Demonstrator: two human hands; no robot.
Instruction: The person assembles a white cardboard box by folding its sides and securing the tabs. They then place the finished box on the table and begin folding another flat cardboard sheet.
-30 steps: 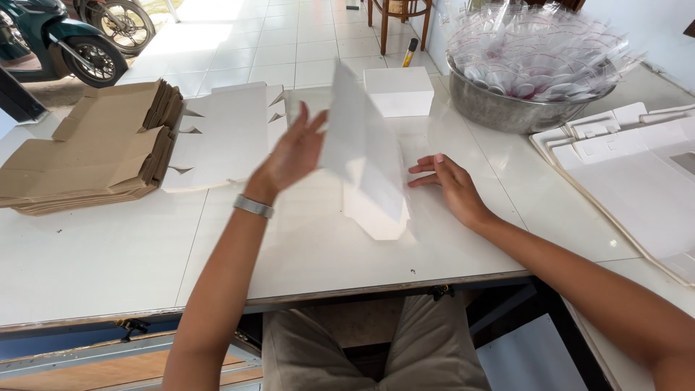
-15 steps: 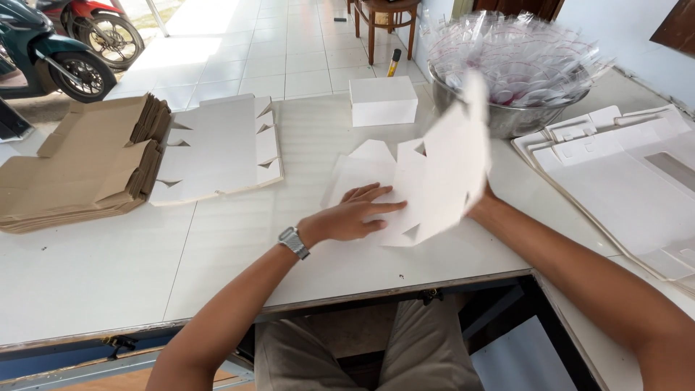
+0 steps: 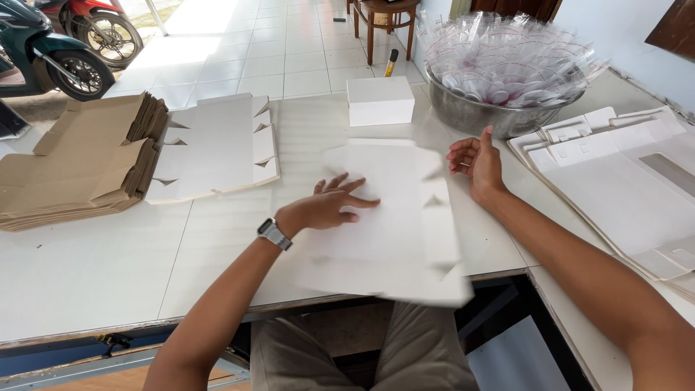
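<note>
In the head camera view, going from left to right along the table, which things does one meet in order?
Stack of brown cardboard blanks → stack of white blanks → left hand on the flat white blank → right hand → metal bowl of clear plastic bags → white cut sheets.

We are in a small packing workshop that opens onto a tiled porch. On the white surface [image 3: 94,268] we see stacks of flat brown cardboard blanks [image 3: 79,163] and white box blanks [image 3: 217,148], one folded white box [image 3: 380,101] and a steel bowl [image 3: 499,116] heaped with clear plastic bags. Motorbikes [image 3: 65,43] stand parked just outside.
</note>
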